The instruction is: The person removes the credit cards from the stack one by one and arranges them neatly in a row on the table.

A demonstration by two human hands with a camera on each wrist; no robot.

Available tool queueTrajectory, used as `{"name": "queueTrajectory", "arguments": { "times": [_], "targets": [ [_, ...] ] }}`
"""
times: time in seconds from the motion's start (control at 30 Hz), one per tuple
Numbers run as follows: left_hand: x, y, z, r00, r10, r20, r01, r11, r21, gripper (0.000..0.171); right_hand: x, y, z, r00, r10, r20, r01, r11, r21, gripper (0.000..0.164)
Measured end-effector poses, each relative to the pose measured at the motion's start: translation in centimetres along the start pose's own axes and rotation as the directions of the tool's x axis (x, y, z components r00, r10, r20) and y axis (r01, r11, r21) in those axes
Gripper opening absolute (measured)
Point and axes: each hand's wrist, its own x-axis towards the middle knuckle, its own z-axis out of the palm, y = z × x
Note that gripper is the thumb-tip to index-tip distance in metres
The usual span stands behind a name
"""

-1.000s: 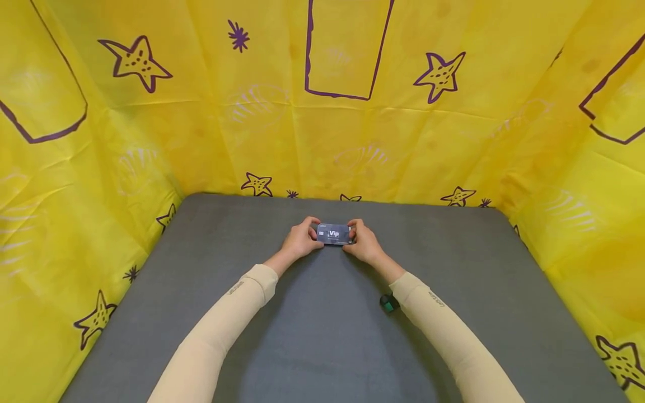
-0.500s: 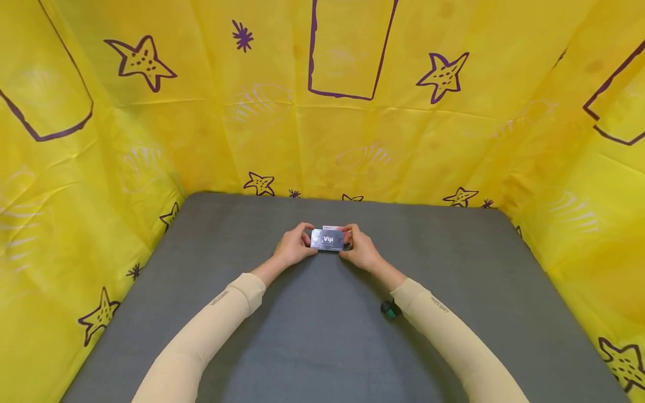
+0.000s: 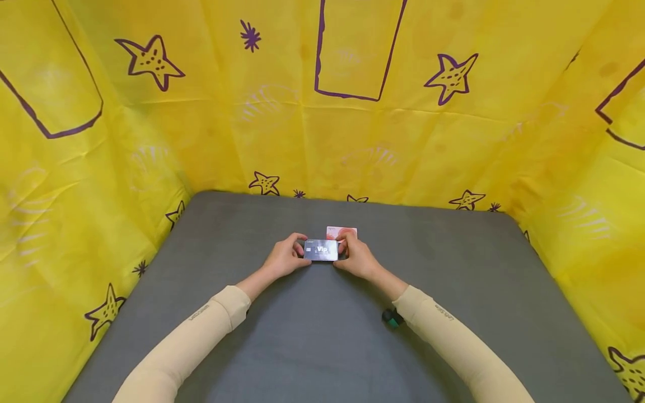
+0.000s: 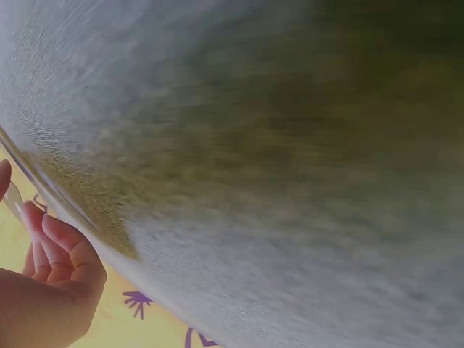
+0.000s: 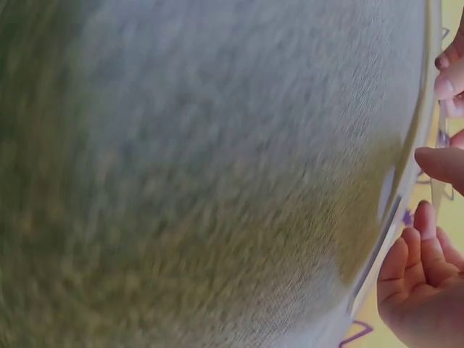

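Note:
A grey card with "Vip" printed on it [image 3: 321,251] is held level between my two hands, its printed face toward the head camera. My left hand [image 3: 285,257] pinches its left end between thumb and fingers. At the other end my right hand [image 3: 359,258] pinches it the same way. A pink and white card [image 3: 341,231] shows just behind, partly covered by the right fingers and the grey card. The left wrist view has the left hand [image 4: 54,283] at its lower left corner; the right wrist view catches the right hand [image 5: 424,290] along its right edge.
The grey table [image 3: 312,347] stretches under both arms. Yellow cloth [image 3: 272,129] with purple starfish drawings hangs around its back and sides. A small black and green object [image 3: 392,318] sits beside the right sleeve.
Both hands have drawn the grey card toward the body and slightly left. The pink and white card, hidden behind it at first, has come into view. The head view has shifted a little.

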Motion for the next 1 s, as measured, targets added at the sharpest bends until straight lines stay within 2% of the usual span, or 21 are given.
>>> {"name": "queueTrajectory", "arguments": {
  "times": [0.2,0.43,0.73,1.0],
  "targets": [
    [-1.0,-0.4,-0.9,0.999,-0.021,0.028,0.021,1.000,0.004,0.057,-0.1,-0.9,0.5,0.999,0.007,0.034,-0.007,1.000,0.001,0.057],
    [-2.3,-1.0,-1.7,0.999,0.002,0.036,-0.002,1.000,0.013,0.057,-0.4,-1.7,1.1,0.997,-0.043,0.067,0.044,0.999,-0.009,0.055],
    [-4.4,-2.1,-3.4,0.996,-0.029,0.081,0.026,0.999,0.037,0.056,-0.7,-3.3,2.1,0.986,-0.083,0.147,0.091,0.995,-0.050,0.057],
    [-6.0,-3.1,-5.2,0.992,-0.023,0.125,0.019,0.999,0.032,0.057,-0.6,-4.9,3.3,0.973,-0.114,0.198,0.132,0.988,-0.079,0.057]
  ]
}}
